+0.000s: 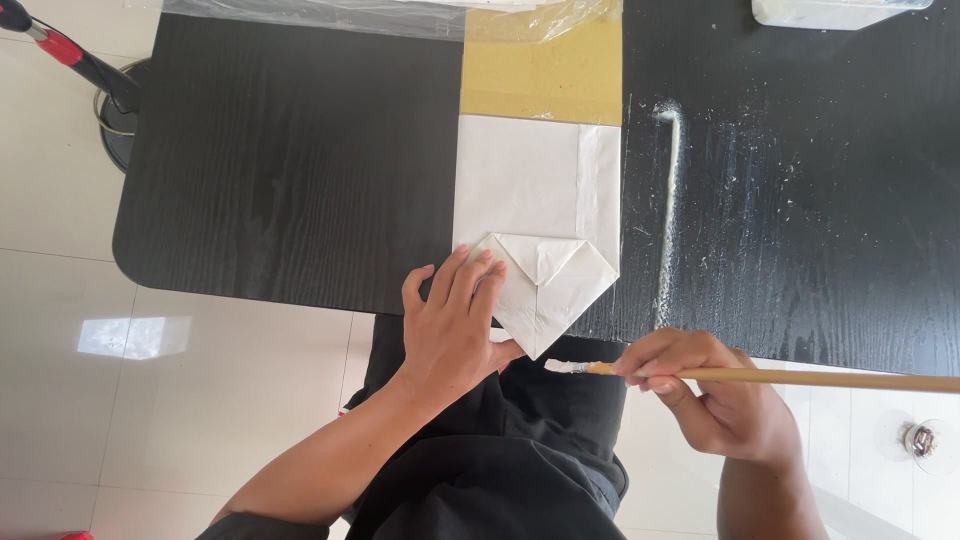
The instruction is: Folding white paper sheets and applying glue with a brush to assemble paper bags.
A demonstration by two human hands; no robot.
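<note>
A white paper bag (535, 190) lies flat on the black wooden table (290, 160), its near end folded into a pointed flap (550, 285) that overhangs the table's front edge. My left hand (452, 325) presses flat on the left part of that fold. My right hand (705, 395) grips a long wooden-handled brush (800, 377), holding it level just off the table's front edge. The brush's white-coated tip (562, 367) sits just below the flap's point.
A tan paper sheet (540, 75) under clear plastic lies beyond the bag. White paste streaks (668, 210) and specks mark the table's right side. A white container (830, 10) stands at the far right edge. A stand with a red-and-black handle (70, 55) rises at the far left.
</note>
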